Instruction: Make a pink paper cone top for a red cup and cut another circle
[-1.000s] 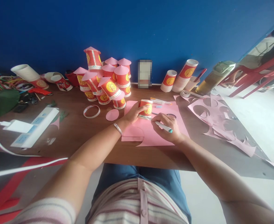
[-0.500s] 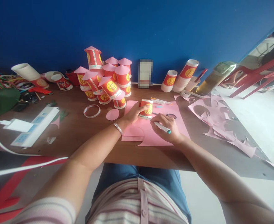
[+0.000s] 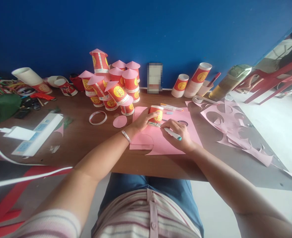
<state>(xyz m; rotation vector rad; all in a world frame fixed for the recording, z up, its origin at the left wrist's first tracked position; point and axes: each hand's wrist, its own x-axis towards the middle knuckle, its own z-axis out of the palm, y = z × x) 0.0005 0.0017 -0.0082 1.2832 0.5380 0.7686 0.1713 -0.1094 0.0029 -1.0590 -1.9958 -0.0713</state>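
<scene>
A red paper cup [image 3: 156, 115] with a yellow emblem stands upside down on a pink paper sheet [image 3: 161, 143] on the brown table [image 3: 86, 142]. My left hand [image 3: 141, 120] is wrapped round the cup's left side and holds it down. My right hand [image 3: 178, 135] pinches a white marker [image 3: 172, 133] with a teal end, its tip at the cup's rim on the paper. A curved cut edge shows in the sheet below my left wrist.
A pile of red cups with pink cone tops [image 3: 113, 87] stands behind the sheet. A cut pink disc [image 3: 119, 122] and a cut cup rim ring [image 3: 97, 118] lie left. A white power strip [image 3: 38, 134] sits far left. Pink offcuts [image 3: 232, 127], a tape roll [image 3: 198, 99] and stacked cups [image 3: 198, 81] lie right.
My right hand and the marker have crept slightly left and up along the cup's rim. The left hand and cup have stayed in place.
</scene>
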